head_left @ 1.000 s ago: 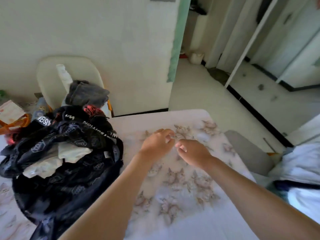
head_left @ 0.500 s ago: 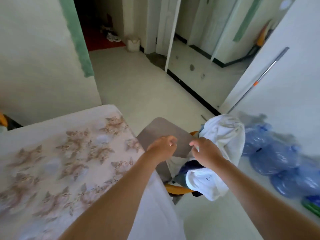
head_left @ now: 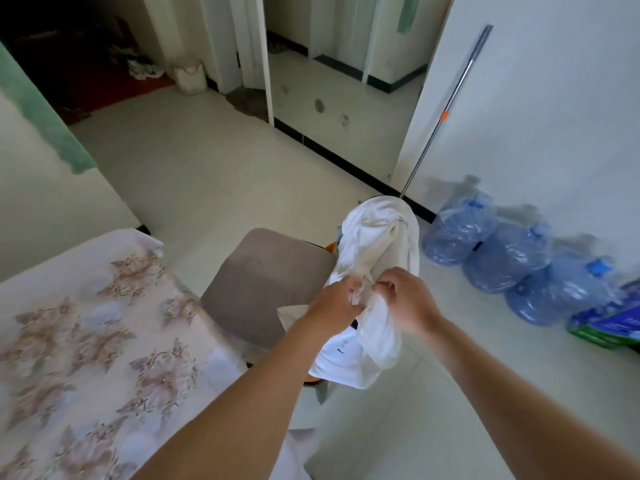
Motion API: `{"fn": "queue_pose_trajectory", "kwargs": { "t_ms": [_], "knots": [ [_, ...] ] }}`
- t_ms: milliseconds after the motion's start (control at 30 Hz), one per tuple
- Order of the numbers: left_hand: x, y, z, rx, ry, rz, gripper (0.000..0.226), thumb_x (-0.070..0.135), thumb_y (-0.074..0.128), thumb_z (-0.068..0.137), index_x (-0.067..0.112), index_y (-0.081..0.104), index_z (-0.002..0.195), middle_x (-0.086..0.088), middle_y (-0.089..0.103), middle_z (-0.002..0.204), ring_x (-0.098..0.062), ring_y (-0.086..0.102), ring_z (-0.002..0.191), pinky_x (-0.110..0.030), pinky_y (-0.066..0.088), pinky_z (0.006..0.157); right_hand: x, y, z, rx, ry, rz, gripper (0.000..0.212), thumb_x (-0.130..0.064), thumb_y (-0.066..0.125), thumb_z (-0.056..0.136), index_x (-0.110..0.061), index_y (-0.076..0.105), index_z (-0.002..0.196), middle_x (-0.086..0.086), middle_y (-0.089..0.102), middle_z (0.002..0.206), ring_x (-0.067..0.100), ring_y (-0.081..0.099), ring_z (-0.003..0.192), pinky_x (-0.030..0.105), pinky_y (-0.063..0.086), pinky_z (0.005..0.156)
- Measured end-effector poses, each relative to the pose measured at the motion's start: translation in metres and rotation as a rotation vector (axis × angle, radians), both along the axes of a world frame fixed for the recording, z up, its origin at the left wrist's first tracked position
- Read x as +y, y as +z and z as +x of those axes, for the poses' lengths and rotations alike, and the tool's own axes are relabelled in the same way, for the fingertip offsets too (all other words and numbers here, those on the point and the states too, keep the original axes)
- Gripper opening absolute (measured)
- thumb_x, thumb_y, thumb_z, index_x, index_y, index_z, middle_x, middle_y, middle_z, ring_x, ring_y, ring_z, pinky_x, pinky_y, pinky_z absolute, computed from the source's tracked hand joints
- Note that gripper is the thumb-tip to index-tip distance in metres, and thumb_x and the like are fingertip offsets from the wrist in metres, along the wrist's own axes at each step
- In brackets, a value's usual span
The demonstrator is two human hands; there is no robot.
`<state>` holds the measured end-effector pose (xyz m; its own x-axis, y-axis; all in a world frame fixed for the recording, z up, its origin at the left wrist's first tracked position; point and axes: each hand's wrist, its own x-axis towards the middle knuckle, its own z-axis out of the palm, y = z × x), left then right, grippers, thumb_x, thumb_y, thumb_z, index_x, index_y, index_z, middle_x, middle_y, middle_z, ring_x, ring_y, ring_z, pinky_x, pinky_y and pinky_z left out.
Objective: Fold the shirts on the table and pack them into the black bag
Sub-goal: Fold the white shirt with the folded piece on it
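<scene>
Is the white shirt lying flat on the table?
No, the left hand and right hand pinch the white shirt draped over the chair.

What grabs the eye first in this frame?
Mid-frame, the left hand and right hand both pinch a bunched white shirt that hangs over the right side of a grey-seated chair. Blue water jugs line the floor along the right wall. The table with its floral cloth fills the lower left.
</scene>
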<state>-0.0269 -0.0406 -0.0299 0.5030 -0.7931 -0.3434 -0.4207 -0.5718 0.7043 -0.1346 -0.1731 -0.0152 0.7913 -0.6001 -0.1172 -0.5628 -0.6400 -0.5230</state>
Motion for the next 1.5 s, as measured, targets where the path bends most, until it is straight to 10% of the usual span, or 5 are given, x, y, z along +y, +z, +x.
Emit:
{"fn": "queue_pose_trajectory", "kwargs": {
  "t_ms": [700,867,967,1233,1500],
  "knots": [
    [0.057,0.125,0.060,-0.153,0.252,-0.278,0.019,0.014,0.035,0.095,0.027,0.044,0.105,-0.001,0.057,0.091,-0.022,0.056,0.080,-0.033,0.043,0.061,0.043,0.086,0.033,-0.224,-0.246,0.378,0.015,-0.024,0.039,0.100,-0.020,0.053,0.099,-0.002,0.057,0.080,0.018,0.052,0.075,0.031,0.038,0.065],
    [0.074,0.114,0.056,-0.014,-0.061,-0.243,0.091,0.020,0.073,0.077,0.047,0.020,0.147,0.014,0.042,0.134,-0.006,0.054,0.109,-0.018,0.046,0.085,0.081,0.112,0.065,-0.352,-0.109,0.449,0.023,-0.012,0.039,0.096,-0.014,0.061,0.101,0.006,0.066,0.088,0.024,0.061,0.080,0.037,0.047,0.070],
    [0.072,0.113,0.053,-0.002,0.014,-0.214,0.036,0.021,0.061,0.090,0.033,0.057,0.124,0.009,0.066,0.105,-0.011,0.064,0.092,-0.030,0.055,0.086,0.084,0.103,0.064,-0.386,-0.047,0.444,0.020,-0.011,0.049,0.084,-0.021,0.060,0.097,0.006,0.066,0.092,0.027,0.063,0.089,0.041,0.051,0.077],
    [0.092,0.135,0.073,-0.099,0.357,-0.585,0.036,-0.009,0.037,0.065,0.013,0.061,0.080,-0.006,0.060,0.073,-0.008,0.049,0.063,-0.022,0.043,0.055,0.037,0.039,0.056,0.317,-0.030,-0.124,0.042,-0.035,0.051,0.094,-0.038,0.049,0.135,0.007,0.037,0.145,0.034,0.027,0.141,0.049,0.018,0.116],
    [0.124,0.117,0.094,-0.132,0.158,-0.213,0.081,0.031,0.082,0.071,0.049,0.036,0.136,0.008,0.060,0.114,-0.014,0.060,0.099,-0.026,0.050,0.082,0.102,0.098,0.112,-0.263,-0.087,0.262,0.024,-0.015,0.044,0.082,-0.016,0.057,0.101,0.002,0.063,0.089,0.027,0.059,0.086,0.031,0.039,0.068]
  ]
}}
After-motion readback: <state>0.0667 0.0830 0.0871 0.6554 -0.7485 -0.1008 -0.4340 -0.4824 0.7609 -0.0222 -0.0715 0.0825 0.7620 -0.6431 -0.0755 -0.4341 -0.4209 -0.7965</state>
